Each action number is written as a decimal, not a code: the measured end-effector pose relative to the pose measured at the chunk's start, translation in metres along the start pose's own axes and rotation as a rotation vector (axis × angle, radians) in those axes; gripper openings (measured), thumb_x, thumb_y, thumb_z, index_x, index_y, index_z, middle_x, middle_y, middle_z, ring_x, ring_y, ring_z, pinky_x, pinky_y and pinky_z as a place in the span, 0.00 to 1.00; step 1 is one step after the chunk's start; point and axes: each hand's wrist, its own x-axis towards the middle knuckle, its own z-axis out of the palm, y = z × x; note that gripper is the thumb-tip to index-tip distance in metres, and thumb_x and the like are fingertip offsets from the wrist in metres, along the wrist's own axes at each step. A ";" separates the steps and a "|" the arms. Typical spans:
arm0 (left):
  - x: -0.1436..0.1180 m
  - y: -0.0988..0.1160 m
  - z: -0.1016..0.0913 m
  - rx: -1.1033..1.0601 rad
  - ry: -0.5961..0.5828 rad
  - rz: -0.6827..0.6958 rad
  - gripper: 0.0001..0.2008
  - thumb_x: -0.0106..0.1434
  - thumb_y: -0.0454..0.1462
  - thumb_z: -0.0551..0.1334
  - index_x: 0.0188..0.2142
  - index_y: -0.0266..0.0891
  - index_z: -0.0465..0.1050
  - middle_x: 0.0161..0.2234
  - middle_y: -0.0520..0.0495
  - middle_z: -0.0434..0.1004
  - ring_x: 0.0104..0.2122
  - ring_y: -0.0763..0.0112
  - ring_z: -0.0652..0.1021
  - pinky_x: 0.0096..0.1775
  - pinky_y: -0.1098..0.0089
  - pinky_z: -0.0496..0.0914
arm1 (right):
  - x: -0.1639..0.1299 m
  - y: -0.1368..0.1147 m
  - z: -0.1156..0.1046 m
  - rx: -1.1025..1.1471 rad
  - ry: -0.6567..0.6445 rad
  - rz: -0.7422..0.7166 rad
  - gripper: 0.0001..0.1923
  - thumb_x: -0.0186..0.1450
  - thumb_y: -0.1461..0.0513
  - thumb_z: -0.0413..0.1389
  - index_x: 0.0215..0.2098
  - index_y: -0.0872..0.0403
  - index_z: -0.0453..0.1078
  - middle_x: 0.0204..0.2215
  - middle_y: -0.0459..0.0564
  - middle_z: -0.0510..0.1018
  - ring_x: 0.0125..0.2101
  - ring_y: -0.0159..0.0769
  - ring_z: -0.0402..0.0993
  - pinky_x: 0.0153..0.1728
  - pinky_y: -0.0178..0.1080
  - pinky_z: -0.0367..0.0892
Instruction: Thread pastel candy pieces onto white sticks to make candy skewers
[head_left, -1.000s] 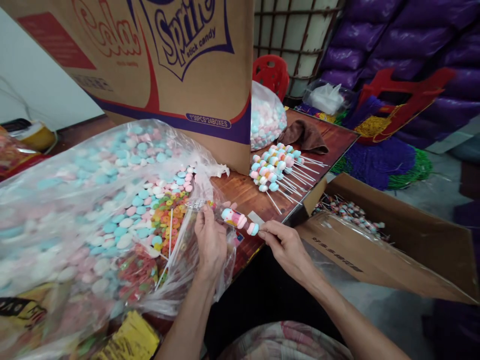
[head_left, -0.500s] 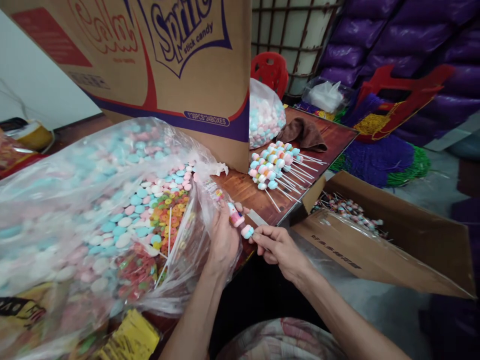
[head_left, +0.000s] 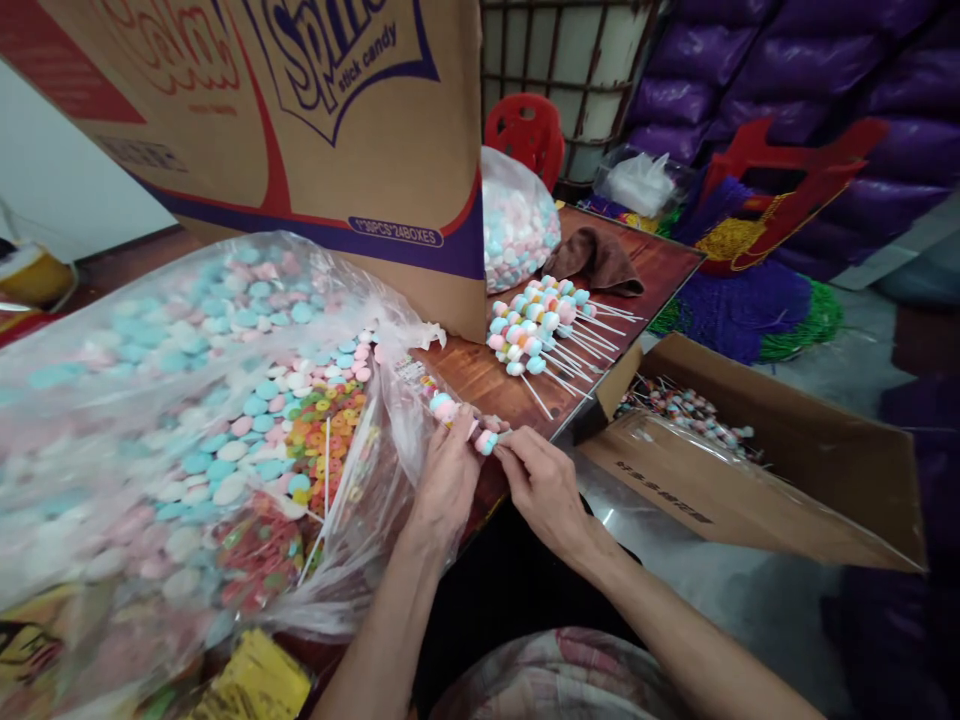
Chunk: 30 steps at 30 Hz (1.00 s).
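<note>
My left hand is closed around a candy skewer whose pink, blue and white pieces show on both sides of the fingers. At the skewer's near end, my right hand pinches what looks like its white stick, close to the last candy. Left of my hands lies a large clear bag full of pastel marshmallow candies. Gummy rings, red gummies and a few loose white sticks sit at its opening. Beyond my hands, a pile of candy skewers rests on the table.
A big printed carton stands behind the bag. Another candy bag and a brown cloth are at the back. To the right, an open cardboard box holds many skewers. A red chair stands behind the table.
My left hand has shifted along the skewer and now covers its middle. The right hand has come in closer to the left. The whole view has shifted slightly.
</note>
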 end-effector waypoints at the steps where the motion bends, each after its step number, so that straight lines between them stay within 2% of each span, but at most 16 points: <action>1: -0.001 -0.002 0.001 0.001 0.012 0.000 0.12 0.58 0.42 0.71 0.31 0.36 0.74 0.30 0.50 0.76 0.33 0.73 0.77 0.44 0.69 0.72 | 0.000 0.000 0.003 -0.048 0.023 -0.037 0.13 0.74 0.62 0.47 0.36 0.53 0.71 0.34 0.52 0.77 0.35 0.35 0.74 0.38 0.35 0.66; 3: -0.003 -0.002 0.001 0.008 0.022 -0.032 0.12 0.56 0.40 0.73 0.32 0.35 0.75 0.32 0.49 0.77 0.35 0.73 0.77 0.45 0.70 0.72 | 0.001 0.002 0.006 -0.081 0.052 -0.070 0.14 0.74 0.63 0.45 0.37 0.53 0.72 0.35 0.53 0.77 0.35 0.35 0.75 0.37 0.34 0.67; 7: -0.001 0.015 -0.002 0.035 -0.025 -0.152 0.14 0.57 0.43 0.72 0.36 0.35 0.76 0.38 0.42 0.80 0.41 0.65 0.80 0.47 0.65 0.74 | 0.002 0.006 0.000 0.035 0.074 -0.051 0.11 0.73 0.63 0.49 0.35 0.52 0.71 0.30 0.49 0.75 0.31 0.34 0.72 0.35 0.35 0.67; 10: 0.008 0.030 -0.003 -0.012 0.069 -0.076 0.16 0.58 0.46 0.71 0.36 0.35 0.75 0.40 0.41 0.80 0.42 0.64 0.81 0.47 0.64 0.74 | 0.001 0.008 -0.007 0.058 0.041 -0.058 0.11 0.73 0.62 0.50 0.33 0.52 0.71 0.28 0.47 0.73 0.29 0.34 0.69 0.33 0.36 0.65; 13: 0.018 0.035 0.000 -0.076 0.160 -0.013 0.15 0.58 0.44 0.72 0.33 0.36 0.72 0.33 0.47 0.79 0.37 0.68 0.81 0.43 0.68 0.75 | 0.000 0.009 -0.011 0.043 -0.022 -0.093 0.12 0.73 0.63 0.49 0.34 0.53 0.70 0.28 0.47 0.72 0.29 0.33 0.68 0.33 0.36 0.64; 17: 0.022 0.032 0.001 -0.159 0.175 -0.020 0.14 0.58 0.40 0.72 0.31 0.37 0.69 0.25 0.55 0.71 0.26 0.77 0.76 0.35 0.73 0.73 | -0.001 0.007 -0.016 0.019 -0.071 -0.087 0.12 0.73 0.63 0.49 0.35 0.53 0.71 0.29 0.48 0.73 0.29 0.33 0.68 0.33 0.36 0.63; 19: 0.022 0.030 0.000 -0.169 0.159 -0.018 0.14 0.58 0.40 0.72 0.31 0.37 0.69 0.26 0.55 0.71 0.25 0.78 0.74 0.32 0.74 0.72 | 0.001 0.005 -0.020 0.089 -0.090 -0.005 0.11 0.72 0.62 0.49 0.33 0.53 0.70 0.26 0.46 0.71 0.27 0.32 0.66 0.32 0.35 0.62; 22: 0.022 0.025 -0.002 -0.189 0.125 -0.013 0.13 0.59 0.40 0.72 0.32 0.37 0.69 0.27 0.55 0.71 0.26 0.78 0.74 0.32 0.75 0.72 | 0.006 0.004 -0.023 0.352 -0.161 0.216 0.14 0.70 0.59 0.51 0.26 0.53 0.65 0.19 0.41 0.64 0.22 0.29 0.59 0.26 0.34 0.57; 24: 0.022 0.021 -0.003 -0.205 0.101 -0.013 0.13 0.59 0.40 0.72 0.33 0.37 0.69 0.27 0.55 0.71 0.25 0.79 0.74 0.32 0.76 0.71 | 0.010 0.004 -0.021 0.575 -0.228 0.405 0.15 0.67 0.56 0.54 0.24 0.53 0.64 0.15 0.38 0.60 0.17 0.26 0.52 0.20 0.32 0.50; 27: 0.021 0.014 -0.003 -0.170 0.063 -0.042 0.15 0.59 0.42 0.72 0.31 0.38 0.69 0.25 0.55 0.70 0.24 0.79 0.73 0.29 0.76 0.70 | 0.014 0.004 -0.012 0.840 -0.350 0.655 0.14 0.60 0.52 0.59 0.27 0.54 0.67 0.12 0.35 0.57 0.13 0.23 0.42 0.16 0.31 0.38; 29: 0.020 0.011 -0.003 -0.124 0.047 -0.066 0.16 0.59 0.45 0.71 0.30 0.38 0.68 0.23 0.55 0.69 0.23 0.78 0.72 0.28 0.76 0.70 | 0.014 0.002 -0.005 0.908 -0.377 0.713 0.14 0.59 0.51 0.60 0.29 0.54 0.68 0.12 0.34 0.58 0.12 0.22 0.40 0.16 0.31 0.36; 30: 0.019 0.011 -0.003 -0.107 0.045 -0.072 0.16 0.59 0.45 0.71 0.29 0.38 0.68 0.23 0.55 0.69 0.23 0.78 0.73 0.28 0.76 0.70 | 0.013 0.002 -0.003 0.900 -0.355 0.695 0.14 0.59 0.51 0.60 0.29 0.54 0.68 0.12 0.34 0.58 0.13 0.22 0.41 0.16 0.31 0.36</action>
